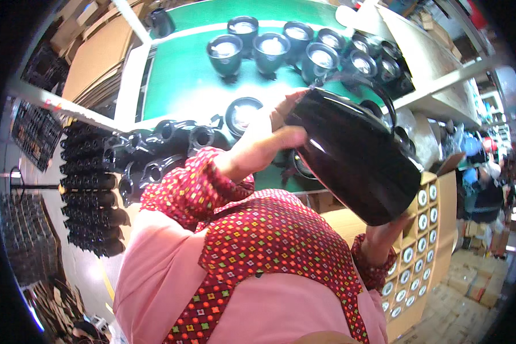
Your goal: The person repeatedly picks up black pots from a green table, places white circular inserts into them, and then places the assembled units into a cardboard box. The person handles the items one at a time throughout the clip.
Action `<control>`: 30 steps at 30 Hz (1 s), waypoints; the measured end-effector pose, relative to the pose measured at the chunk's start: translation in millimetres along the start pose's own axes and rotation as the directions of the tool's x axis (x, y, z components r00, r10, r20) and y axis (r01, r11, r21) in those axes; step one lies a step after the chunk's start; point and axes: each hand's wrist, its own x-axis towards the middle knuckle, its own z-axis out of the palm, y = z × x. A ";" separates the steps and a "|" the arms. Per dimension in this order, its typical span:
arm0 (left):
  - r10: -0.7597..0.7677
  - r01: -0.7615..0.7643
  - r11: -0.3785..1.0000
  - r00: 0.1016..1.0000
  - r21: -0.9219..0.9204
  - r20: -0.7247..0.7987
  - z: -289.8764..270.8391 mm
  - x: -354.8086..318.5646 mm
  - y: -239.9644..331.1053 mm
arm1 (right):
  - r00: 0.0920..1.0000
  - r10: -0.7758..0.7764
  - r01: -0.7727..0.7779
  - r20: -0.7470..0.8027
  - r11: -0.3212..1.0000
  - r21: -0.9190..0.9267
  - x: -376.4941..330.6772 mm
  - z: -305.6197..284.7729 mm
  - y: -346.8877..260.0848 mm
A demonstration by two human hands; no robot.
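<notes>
A glossy black jug (358,157) is held tilted in front of my chest, its handle (387,100) on the upper right side. My left hand (269,137) is closed on the jug's upper left end, the thumb lying along the near side. At the lower right end, my right hand (387,229) grips the jug by its base; most of its fingers are hidden behind it. Just beyond my left hand, a black vessel with a shiny inside (243,116) stands on the green work surface (178,74). Part of another dark vessel (304,166) shows under the jug.
Several black vessels with bright insides (272,46) stand at the back of the green surface. Many black jug-like parts (97,189) are stacked at the left. A divided carton (410,252) holding round white-ended pieces stands at the right. A white frame post (133,86) rises at the left.
</notes>
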 end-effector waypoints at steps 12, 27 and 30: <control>-0.024 -0.004 0.994 0.967 -0.105 -0.255 -19.9 -38.7 61.9 | 0.288 -0.262 0.954 0.921 0.161 -0.253 111.3 163.0 21.8; -0.066 0.223 0.970 0.619 0.095 -0.783 -290.5 -36.1 91.3 | 0.288 -0.060 0.893 0.956 0.377 -0.246 123.9 241.0 85.6; -0.010 0.260 0.954 0.524 0.150 -0.851 -351.4 -0.8 78.1 | 0.406 0.018 0.839 0.914 0.390 -0.380 120.7 189.9 75.7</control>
